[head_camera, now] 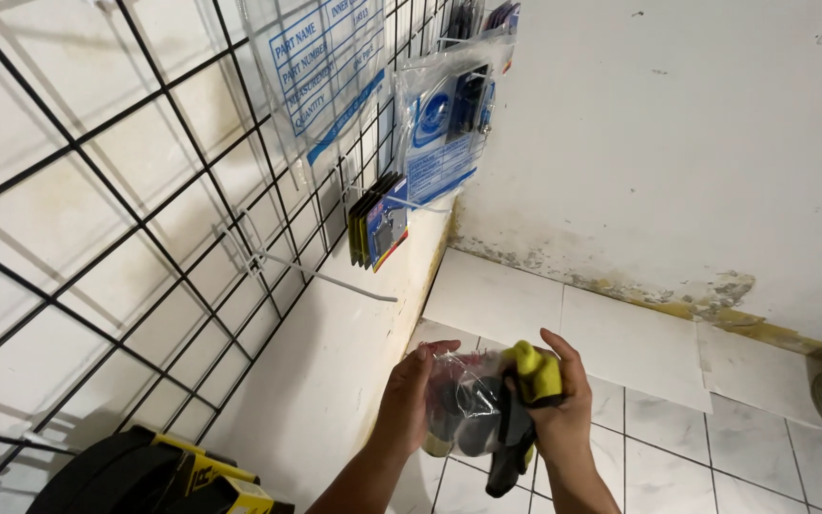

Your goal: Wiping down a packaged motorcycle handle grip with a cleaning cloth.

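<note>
- Clear plastic packet (468, 400), with dark parts inside, sits low in view at about six o'clock, held between both hands above the tiled floor (677, 457).
- Left hand (409, 395) is closed on the packet's left edge, thumb on top, steadying it.
- Right hand (556, 405) is clamped around a yellow-and-black tool (523, 409) pressed against the packet's right side.
- Bare white hook (321, 271) juts from the black wire grid (126, 209) at ten o'clock.
- More bagged parts (444, 124) and carded items (380, 221) hang at twelve o'clock, kept off the floor on hooks.
</note>
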